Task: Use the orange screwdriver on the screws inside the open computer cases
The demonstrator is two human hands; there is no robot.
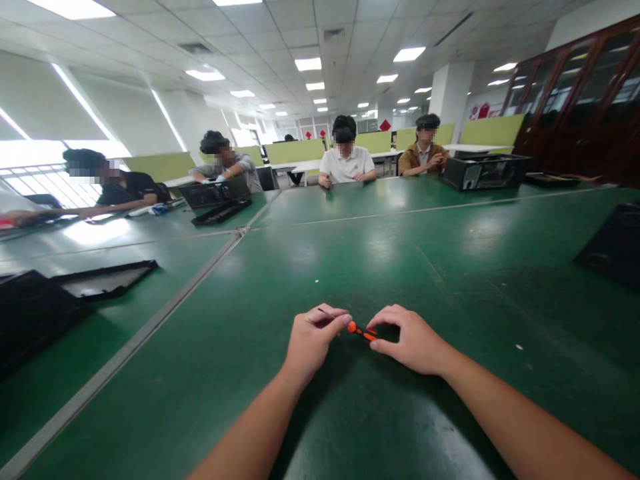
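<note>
A screwdriver (363, 331) with an orange and black handle is held between my two hands, just above the green table (380, 260). My left hand (314, 335) closes on its shaft near the handle, with thumb and fingers pinched together. The thin shaft pokes out past those fingers, toward the upper left. My right hand (407, 339) has its thumb and fingertips around the end of the handle. Both forearms reach in from the bottom edge of the view.
Dark computer case parts (35, 313) lie at the left, beside a flat panel (107, 279). Another dark case (613, 243) stands at the right edge. Across the table, several people (347, 160) sit near an open computer case (486, 171). A grey seam (165, 313) crosses the tabletop.
</note>
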